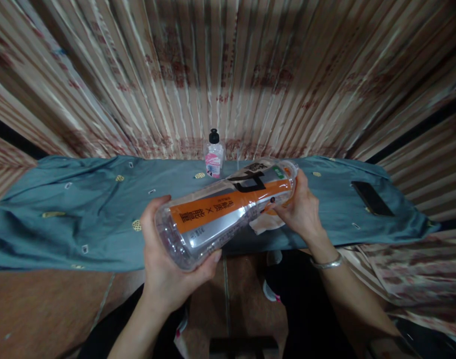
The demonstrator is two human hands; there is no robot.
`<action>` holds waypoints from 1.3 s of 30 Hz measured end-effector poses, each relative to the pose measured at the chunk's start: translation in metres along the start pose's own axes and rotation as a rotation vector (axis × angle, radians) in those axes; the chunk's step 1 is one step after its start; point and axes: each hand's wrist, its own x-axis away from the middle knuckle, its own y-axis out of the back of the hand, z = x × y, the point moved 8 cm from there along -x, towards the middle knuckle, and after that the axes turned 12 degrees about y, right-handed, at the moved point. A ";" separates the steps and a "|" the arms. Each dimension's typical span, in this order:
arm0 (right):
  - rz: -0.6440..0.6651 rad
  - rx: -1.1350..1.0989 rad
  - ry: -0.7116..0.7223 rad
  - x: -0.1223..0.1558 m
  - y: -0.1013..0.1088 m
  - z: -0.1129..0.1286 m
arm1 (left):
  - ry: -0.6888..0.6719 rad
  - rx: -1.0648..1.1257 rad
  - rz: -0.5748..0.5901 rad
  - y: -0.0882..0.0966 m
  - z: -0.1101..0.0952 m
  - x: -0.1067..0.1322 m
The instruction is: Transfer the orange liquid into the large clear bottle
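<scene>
Between my two hands a large clear plastic drink bottle (228,207) with an orange and silver label is held tilted on its side above the table. My left hand (168,267) is wrapped round its base, thumb along the underside. At the upper end, my right hand (300,207) grips the bottle near its neck; the mouth is mostly hidden by the fingers. A white tissue or paper piece (267,224) lies on the cloth beneath the bottle, partly covered from view. Behind it stands a small clear bottle (214,157) with a black cap and pink label, touched by neither hand.
A green-blue patterned cloth (96,209) covers the narrow table. A dark phone (372,198) lies flat at the right. Pleated floral curtains (228,75) hang close behind and at both sides. Below the front edge are my legs and the tiled floor (235,304).
</scene>
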 end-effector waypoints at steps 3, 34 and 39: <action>0.005 0.003 0.001 0.001 -0.001 -0.001 | 0.003 0.005 0.004 0.000 0.000 0.000; -0.003 0.015 0.001 0.000 0.000 0.000 | -0.015 -0.006 -0.001 0.001 0.000 -0.001; 0.006 0.016 0.007 -0.001 0.000 0.001 | -0.022 -0.014 0.012 0.000 -0.001 0.000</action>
